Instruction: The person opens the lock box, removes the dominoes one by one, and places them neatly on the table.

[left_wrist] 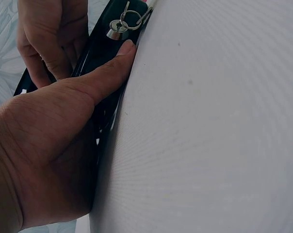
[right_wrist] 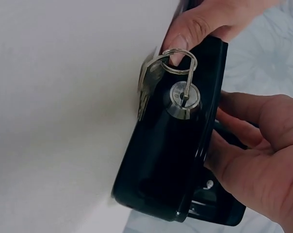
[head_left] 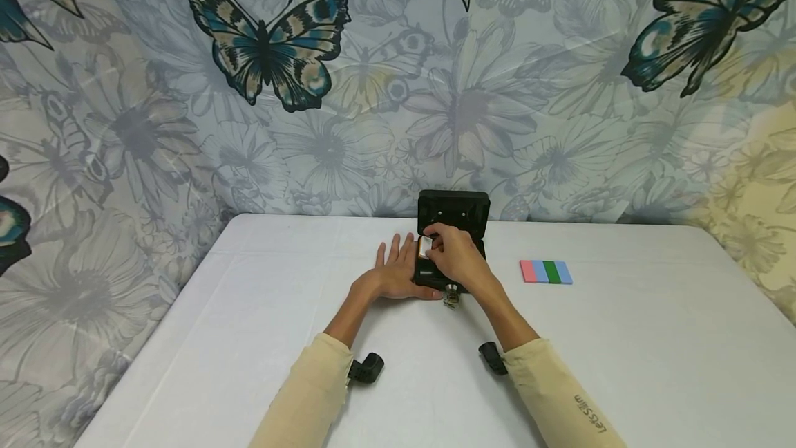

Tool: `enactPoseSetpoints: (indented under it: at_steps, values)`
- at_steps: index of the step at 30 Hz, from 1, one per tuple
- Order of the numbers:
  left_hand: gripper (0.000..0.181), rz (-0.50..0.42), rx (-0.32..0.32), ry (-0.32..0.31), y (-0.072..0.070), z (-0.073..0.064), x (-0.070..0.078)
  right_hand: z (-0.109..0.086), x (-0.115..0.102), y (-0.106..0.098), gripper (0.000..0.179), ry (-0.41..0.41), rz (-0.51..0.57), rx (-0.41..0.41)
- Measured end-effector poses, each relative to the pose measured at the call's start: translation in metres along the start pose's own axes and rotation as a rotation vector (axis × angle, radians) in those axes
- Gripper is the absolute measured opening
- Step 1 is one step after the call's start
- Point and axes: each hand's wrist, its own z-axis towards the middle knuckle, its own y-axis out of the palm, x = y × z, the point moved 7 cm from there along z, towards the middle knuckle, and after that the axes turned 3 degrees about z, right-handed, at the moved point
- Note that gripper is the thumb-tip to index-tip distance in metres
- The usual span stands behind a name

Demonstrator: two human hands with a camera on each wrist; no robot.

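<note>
A black lockbox sits on the white table with its lid raised at the back. Keys on a ring hang from the lock in its front, one key inserted. My left hand lies along the box's left side, fingers extended, its thumb resting against the front. Over the box, my right hand reaches in with bent fingers and seems to pinch a small white piece with an orange edge. The box wall and the fingers hide most of that piece in both wrist views.
Right of the box lies a flat strip in pink, blue and green bands. Behind the white table hangs a cloth printed with butterflies and flowers.
</note>
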Motion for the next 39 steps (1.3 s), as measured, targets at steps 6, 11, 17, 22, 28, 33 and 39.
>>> enactPoseSetpoints:
  at_steps: [6,11,17,22,28,33,39]
  values:
    - [0.129,-0.005,-0.003,-0.003,0.0,-0.002,0.002,0.0,-0.001,0.008,0.038,-0.03,-0.063,-0.051]
    - [0.128,-0.023,-0.007,-0.003,-0.002,-0.005,0.005,0.001,0.0,0.01,0.036,-0.02,-0.087,-0.048]
    - [0.129,-0.023,-0.008,-0.004,-0.002,-0.006,0.006,0.0,-0.004,0.01,0.032,-0.026,-0.097,-0.009]
    - [0.128,-0.008,-0.005,-0.001,-0.001,-0.003,0.004,-0.002,-0.007,0.009,0.032,-0.029,-0.063,0.013]
    - [0.128,0.003,-0.01,0.0,-0.002,-0.001,0.004,-0.003,-0.008,0.004,0.037,-0.016,-0.014,0.064]
    - [0.129,0.001,-0.002,-0.001,-0.002,-0.001,0.002,-0.002,-0.006,-0.003,0.05,0.013,0.016,0.086]
    - [0.131,-0.019,0.012,-0.003,-0.001,-0.001,0.001,-0.001,0.0,-0.02,0.061,0.049,0.052,0.086]
